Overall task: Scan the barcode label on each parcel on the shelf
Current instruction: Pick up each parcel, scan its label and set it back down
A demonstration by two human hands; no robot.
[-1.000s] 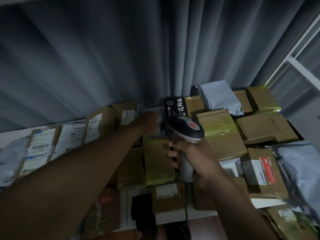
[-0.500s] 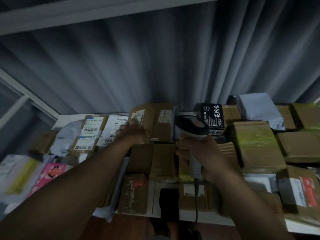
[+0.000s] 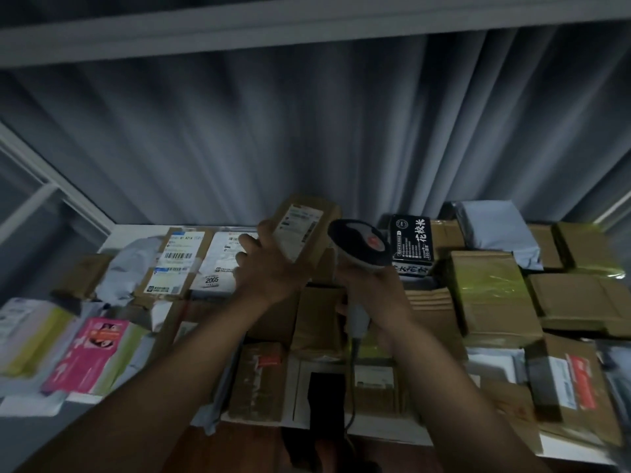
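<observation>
Hands: two, both at frame centre
Left hand (image 3: 269, 268): gripped one brown parcel (image 3: 304, 233), thumb and fingers wrapped round its lower left edge, raised clear of the pile and tilted, white barcode label (image 3: 298, 227) turned toward the camera
Right hand (image 3: 372, 291): curled round the pale handle of one scanner (image 3: 358, 244), dark head with a red button just right of the held parcel, cord hung down at lower centre
Shelf (image 3: 112, 233): one white board across the lower half, crowded with parcels too many and too blurred for a sure count
Left of frame: two flat parcels with large white labels, one marked 2005 (image 3: 213, 264); one grey bag (image 3: 126, 268); one pink packet (image 3: 92, 353)
Right of frame: one black printed box (image 3: 411, 242) just right of the scanner; one grey bag (image 3: 495, 233) at the back; several brown boxes, two under yellowish tape
Background: grey curtain (image 3: 307, 131) behind, white beam (image 3: 307, 25) along the top
Change: parcel, half a second before low among the others under the left hand, now lifted and tipped up beside the scanner head
</observation>
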